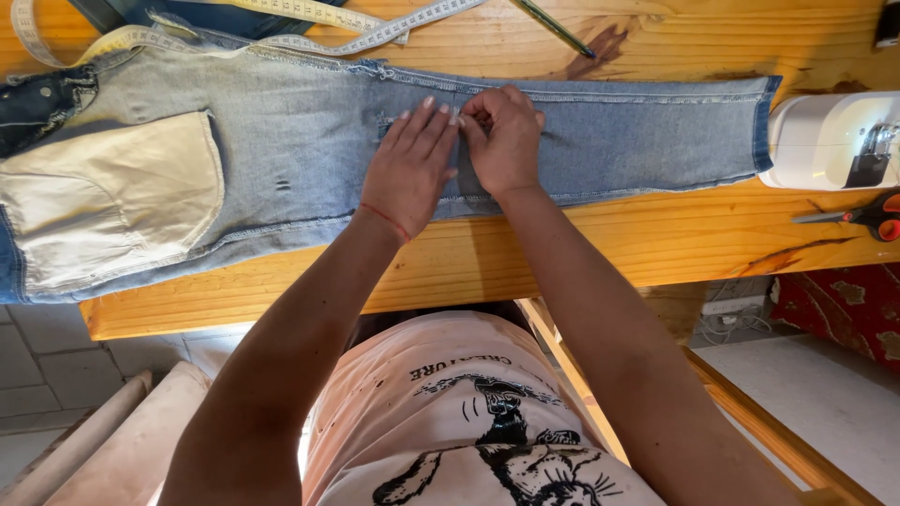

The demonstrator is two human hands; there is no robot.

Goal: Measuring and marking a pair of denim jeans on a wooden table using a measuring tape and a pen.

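- Closest to the camera is the person's pale shirt [469, 422] with a black animal print, both bare forearms reaching up and away from it.
- Left hand [410, 169] lies flat on the jeans [309, 150], fingers straight and together, gripping nothing, just pressing the cloth down.
- Right hand [506, 141] is curled up right beside it, fingertips pinched on a small bit of denim where the two hands meet.
- Jeans are inside out and stretched sideways across the wooden table [525, 244], long axis running left to right: waist and pale pocket lining [112, 197] at the left, leg hem [764, 122] pointing right.
- Hem ends just beside a white sewing machine [830, 141].
- Orange-handled scissors [867, 215] sit near the machine, at the right edge.
- Measuring tape [328, 23] loops along the far edge above the jeans, with a green pencil [553, 26] near it.
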